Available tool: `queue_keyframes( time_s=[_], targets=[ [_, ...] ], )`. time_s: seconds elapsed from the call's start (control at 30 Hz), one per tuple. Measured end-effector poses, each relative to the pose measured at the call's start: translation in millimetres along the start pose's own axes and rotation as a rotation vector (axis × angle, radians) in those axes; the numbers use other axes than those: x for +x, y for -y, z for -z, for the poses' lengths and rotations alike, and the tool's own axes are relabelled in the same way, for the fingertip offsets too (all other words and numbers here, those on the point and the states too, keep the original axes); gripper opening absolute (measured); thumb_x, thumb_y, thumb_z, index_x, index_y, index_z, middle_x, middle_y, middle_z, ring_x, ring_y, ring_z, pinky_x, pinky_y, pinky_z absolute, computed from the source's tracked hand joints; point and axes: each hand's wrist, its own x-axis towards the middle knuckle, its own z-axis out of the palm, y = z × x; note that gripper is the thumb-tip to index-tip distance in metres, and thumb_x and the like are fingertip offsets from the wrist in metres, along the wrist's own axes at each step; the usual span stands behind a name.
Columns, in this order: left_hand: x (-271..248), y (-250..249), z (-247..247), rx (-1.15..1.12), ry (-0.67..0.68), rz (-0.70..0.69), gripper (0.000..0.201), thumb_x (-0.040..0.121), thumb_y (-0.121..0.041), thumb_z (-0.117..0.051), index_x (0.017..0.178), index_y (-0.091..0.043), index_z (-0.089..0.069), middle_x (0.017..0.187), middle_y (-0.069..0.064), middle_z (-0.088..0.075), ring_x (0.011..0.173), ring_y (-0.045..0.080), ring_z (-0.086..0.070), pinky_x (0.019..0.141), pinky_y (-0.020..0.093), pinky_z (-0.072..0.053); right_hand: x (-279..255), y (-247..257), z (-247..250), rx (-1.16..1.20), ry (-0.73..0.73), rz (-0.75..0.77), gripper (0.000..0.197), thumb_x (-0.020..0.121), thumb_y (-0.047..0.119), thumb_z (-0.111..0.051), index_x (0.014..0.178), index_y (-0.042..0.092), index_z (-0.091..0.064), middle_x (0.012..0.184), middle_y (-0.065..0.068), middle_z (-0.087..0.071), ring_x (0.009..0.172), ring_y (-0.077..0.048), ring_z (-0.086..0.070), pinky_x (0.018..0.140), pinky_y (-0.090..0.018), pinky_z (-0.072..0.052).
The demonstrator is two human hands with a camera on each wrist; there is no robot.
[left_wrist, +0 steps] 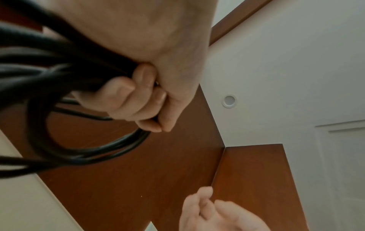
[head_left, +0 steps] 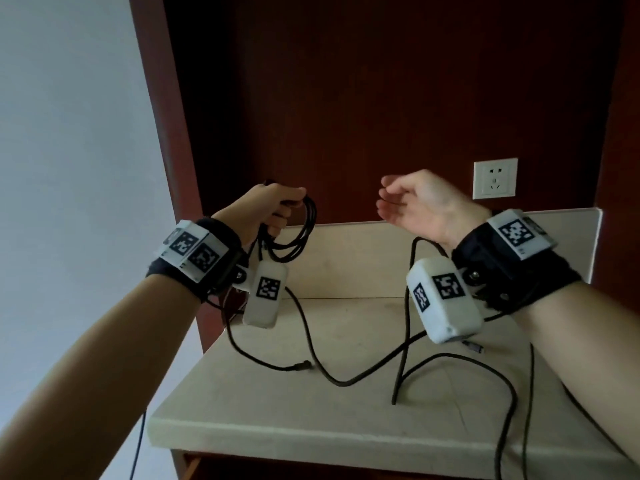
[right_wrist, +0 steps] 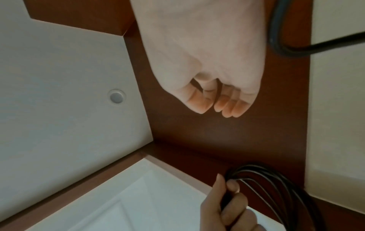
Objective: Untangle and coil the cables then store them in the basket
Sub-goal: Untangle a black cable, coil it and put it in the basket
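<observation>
A person's left hand (head_left: 273, 206) is gripping a coiled black cable (head_left: 298, 233) above the beige tabletop (head_left: 346, 410), fingers (left_wrist: 126, 100) curling around the loops, while the right hand (head_left: 419, 206) is hovering nearby, fingers loosely bent, holding nothing; loose cable (head_left: 346, 379) is trailing across the tabletop.

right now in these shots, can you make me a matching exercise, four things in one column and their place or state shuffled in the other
Things:
1. left hand
2. right hand
3. wall socket
4. loose cable end

States or places:
A. lying on the beige countertop
B. gripping a coil of black cable
C. raised in the air, holding nothing
D. mounted on the dark wood back panel

Pairs: 1-B, 2-C, 3-D, 4-A
</observation>
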Motion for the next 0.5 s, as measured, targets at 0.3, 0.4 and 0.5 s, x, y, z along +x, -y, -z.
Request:
queue_keyframes(
  time_s=[0.3,0.4,0.5],
  targets=[
    [1,-6,21,0.010,-0.289,-0.037,0.026,0.091,-0.027,-0.059,0.071,-0.014,-0.049,0.063,-0.002,-0.033,0.045,0.011,-0.029,0.037,0.016,-0.023,-32,11,7,-0.459,0.225,0.212,0.029,0.089,-0.007,-0.038,0.079,0.014,-0.056,0.079,0.002,-0.052,0.070,-0.010,-0.050,0.067,-0.023,-0.043],
    [0,2,28,0.020,-0.321,-0.025,0.026,0.091,-0.026,-0.059,0.070,-0.015,-0.048,0.062,-0.002,-0.033,0.045,0.011,-0.028,0.037,0.016,-0.023,-37,-17,31,-0.811,0.367,-0.039,0.022,0.095,0.003,-0.042,0.093,0.014,-0.061,0.092,-0.001,-0.057,0.079,-0.013,-0.052,0.070,-0.025,-0.044],
    [-3,11,29,0.012,-0.327,-0.019,0.027,0.091,-0.024,-0.058,0.069,-0.015,-0.047,0.061,-0.002,-0.032,0.044,0.011,-0.028,0.036,0.016,-0.023,-46,-48,44,-0.964,0.527,-0.312,0.022,0.099,0.016,-0.039,0.100,0.015,-0.061,0.096,0.000,-0.060,0.082,-0.011,-0.054,0.071,-0.023,-0.045]
  ],
)
